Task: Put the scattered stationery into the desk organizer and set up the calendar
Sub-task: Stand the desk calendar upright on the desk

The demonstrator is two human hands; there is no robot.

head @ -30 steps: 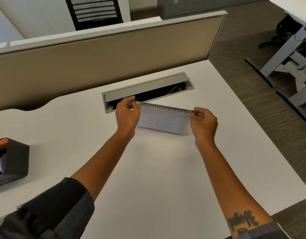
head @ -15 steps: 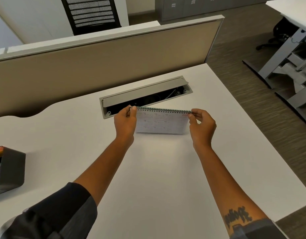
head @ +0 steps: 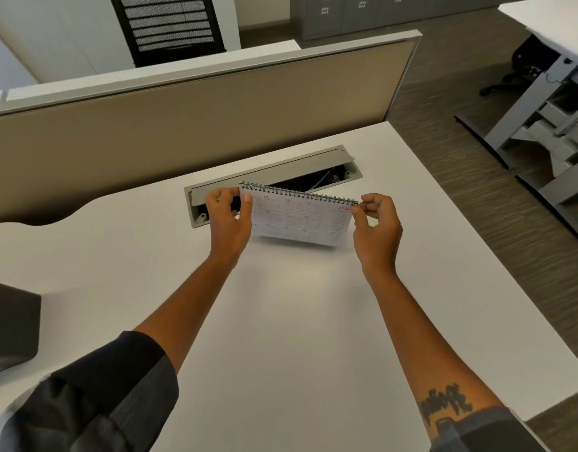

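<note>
A white spiral-bound desk calendar [head: 300,220] stands on the white desk [head: 281,321], its wire spine on top and its printed face toward me. My left hand [head: 229,216] holds its left top corner, thumb on the front of the page. My right hand [head: 375,220] pinches the right end of the spine with thumb and finger. The dark desk organizer [head: 12,327] sits at the left edge of the view, partly cut off, with something orange at its top.
A grey cable tray [head: 271,177] with its lid raised is set into the desk just behind the calendar. A beige partition [head: 196,122] runs along the back. The desk's right edge drops to the carpet, where another desk frame [head: 541,102] stands.
The calendar has tilted more upright, showing more of its face, and its spine has risen slightly. My left thumb has come onto the front of the page. Both hands keep their ends.
</note>
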